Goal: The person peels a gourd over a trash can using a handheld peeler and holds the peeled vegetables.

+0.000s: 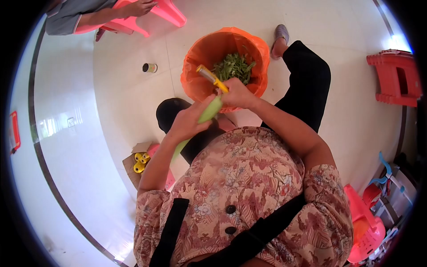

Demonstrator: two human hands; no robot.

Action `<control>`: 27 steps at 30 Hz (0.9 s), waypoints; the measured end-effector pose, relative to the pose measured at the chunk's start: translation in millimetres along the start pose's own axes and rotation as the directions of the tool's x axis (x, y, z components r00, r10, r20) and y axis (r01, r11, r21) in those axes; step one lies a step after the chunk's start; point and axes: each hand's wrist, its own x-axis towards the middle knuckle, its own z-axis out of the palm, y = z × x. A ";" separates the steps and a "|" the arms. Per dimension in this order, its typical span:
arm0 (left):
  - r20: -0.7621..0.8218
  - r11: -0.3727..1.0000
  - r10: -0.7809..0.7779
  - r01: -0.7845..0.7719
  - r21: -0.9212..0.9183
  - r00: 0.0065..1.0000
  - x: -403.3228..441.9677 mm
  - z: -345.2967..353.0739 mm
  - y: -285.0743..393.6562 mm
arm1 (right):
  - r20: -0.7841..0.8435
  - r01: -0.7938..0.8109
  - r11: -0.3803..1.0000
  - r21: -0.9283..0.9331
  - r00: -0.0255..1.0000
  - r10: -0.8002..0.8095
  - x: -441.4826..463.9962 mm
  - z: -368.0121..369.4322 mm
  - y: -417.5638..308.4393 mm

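Observation:
A long pale green vegetable point(211, 110) lies in the grip of my left hand point(189, 121), its lower part running back under my left forearm. My right hand point(238, 94) is closed on a yellow peeler point(213, 79), whose blade end points up and to the left. Both hands are close together at the near rim of an orange-lined bin point(191, 62). Green leafy scraps point(234, 67) lie inside the bin, beyond my hands. The tip of the vegetable is beside my right hand; whether they touch I cannot tell.
Another person's arm point(100, 18) rests near a pink chair point(171, 11) at the upper left. A small can point(150, 68) stands on the floor left of the bin. A cardboard box point(132, 168) holds yellow items. Red stools point(396, 78) are stacked at the right.

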 end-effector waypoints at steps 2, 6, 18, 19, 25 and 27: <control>-0.036 0.996 0.020 -0.023 -0.087 0.999 -1.9 -0.3 -6.2 | 0.042 -0.127 0.971 0.202 0.992 0.121 -2.3 -2.3 -1.4; -0.105 0.929 0.070 -0.103 -0.356 0.992 -4.6 -3.0 -17.8 | 0.106 -0.225 0.903 0.367 0.974 0.200 -3.6 -12.7 -30.2; -0.100 -0.235 0.000 -0.098 -0.967 0.995 -10.6 -5.2 -28.4 | -0.295 -0.211 0.893 -0.397 0.951 0.094 6.5 -52.7 -19.4; -0.105 -0.241 0.006 -0.101 -0.965 0.994 -10.5 -6.5 -26.7 | -0.283 -0.263 0.847 -0.461 0.949 0.140 0.3 -52.4 -26.2; -0.098 -0.236 -0.034 -0.103 -0.966 0.995 -7.6 -6.8 -31.6 | -0.369 0.009 0.800 -0.600 0.884 -0.287 -35.7 -42.8 -4.0; -0.119 -0.283 -0.024 -0.121 -0.951 0.993 -8.3 -6.3 -32.2 | -0.335 -0.074 0.807 -0.586 0.929 -0.158 -51.4 -41.8 0.0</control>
